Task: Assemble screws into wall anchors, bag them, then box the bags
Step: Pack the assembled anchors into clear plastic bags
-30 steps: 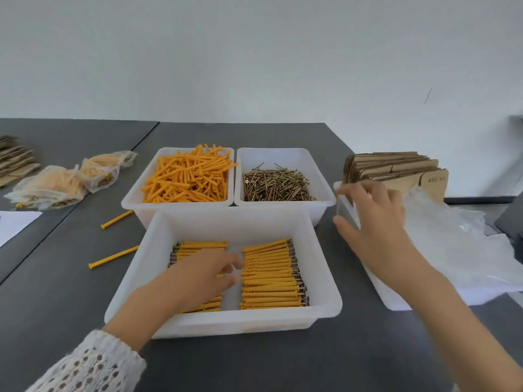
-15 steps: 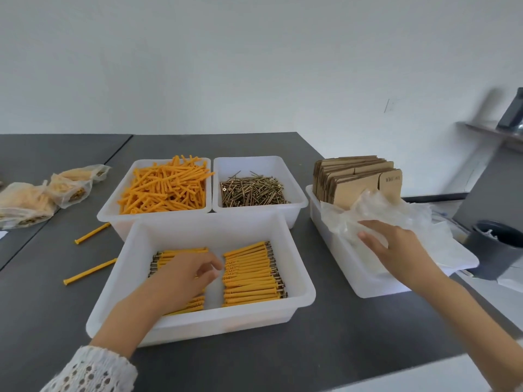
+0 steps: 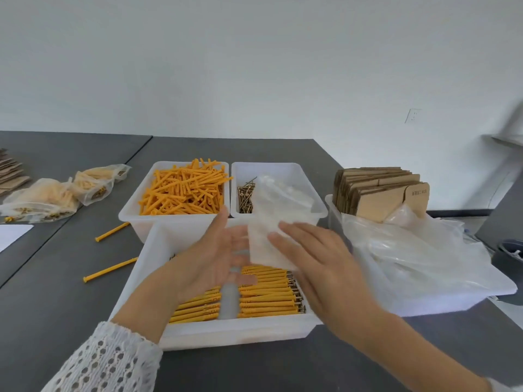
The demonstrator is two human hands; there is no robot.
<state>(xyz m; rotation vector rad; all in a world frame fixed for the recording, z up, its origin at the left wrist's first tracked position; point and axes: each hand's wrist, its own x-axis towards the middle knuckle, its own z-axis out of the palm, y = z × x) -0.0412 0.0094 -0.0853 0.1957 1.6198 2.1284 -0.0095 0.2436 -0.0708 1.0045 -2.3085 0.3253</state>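
Wall point(image 3: 254, 66): plain white, filling my upper view; one socket plate point(image 3: 412, 115) at far right.

Table point(image 3: 70, 292): dark grey top; a second grey table point(image 3: 56, 148) butts against it on the left.

Right-hand tub point(image 3: 452, 302): white plastic, holding a heap of clear plastic bags point(image 3: 418, 250) and, behind them, a row of flat cardboard boxes point(image 3: 379, 190) standing on edge.

Near tray point(image 3: 235, 332): white, directly before me, holding assembled anchors point(image 3: 266, 295), orange with screw heads showing, lying in two side-by-side rows.

Anchor tray point(image 3: 133, 205): white, far left of the pair behind, heaped with loose orange wall anchors point(image 3: 184, 190).

Screw tray point(image 3: 308, 190): white, beside it, with loose brass screws point(image 3: 245, 198) showing at its left side.

Filled bags point(image 3: 56, 193): several, cloudy plastic, on the left table, beside a stack of cardboard point(image 3: 11, 174) and a white sheet point(image 3: 11, 236).

My right hand point(image 3: 319, 267): above the near tray, fingers point(image 3: 288, 233) fairly straight and laid on the front of one clear bag point(image 3: 271, 222); the thumb is hidden, so I cannot tell whether it pinches. The bag rises over the screw tray, blurred.

My left hand point(image 3: 209, 256): palm up over the near tray, fingers point(image 3: 240, 250) spread and relaxed, just beside the bag's lower left edge; contact not discernible. Lace sleeve point(image 3: 107, 363) at the wrist.

Stray anchors point(image 3: 111, 268): two, on the table left of the trays.
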